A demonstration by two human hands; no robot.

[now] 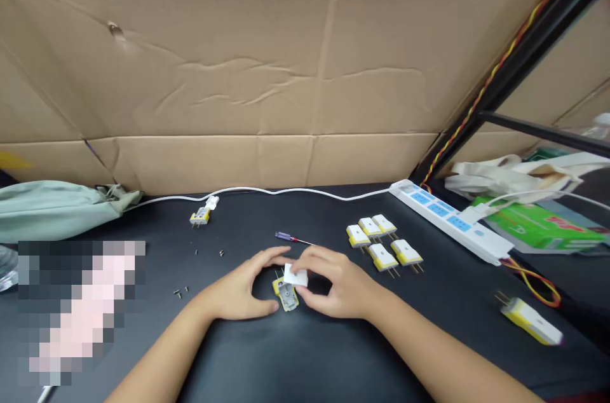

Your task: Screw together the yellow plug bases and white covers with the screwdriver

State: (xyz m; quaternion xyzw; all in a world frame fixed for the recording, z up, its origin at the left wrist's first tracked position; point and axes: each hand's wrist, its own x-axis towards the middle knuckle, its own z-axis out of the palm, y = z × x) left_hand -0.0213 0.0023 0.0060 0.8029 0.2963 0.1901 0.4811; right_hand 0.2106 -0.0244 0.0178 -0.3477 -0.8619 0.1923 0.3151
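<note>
My right hand (336, 282) pinches a small white plug cover (296, 276) between thumb and fingers. Just under the cover lies an opened yellow-and-grey plug base (287, 296), its hollow inside showing and its metal pins pointing away from me. My left hand (245, 288) curves round the left side of the base, thumb and fingers apart, holding nothing. Whether the thumb touches the base I cannot tell. Behind my hands lies a screwdriver (286, 236) with a purple handle, its shaft tip partly hidden by my right hand.
Several closed white-and-yellow plugs (382, 257) lie right of centre; another plug (532, 320) is farther right. An opened plug (200, 217) sits back left, near loose screws (178, 293). A power strip (448, 218), green box (538, 225) and green pouch (57, 209) flank the cardboard wall (238, 60).
</note>
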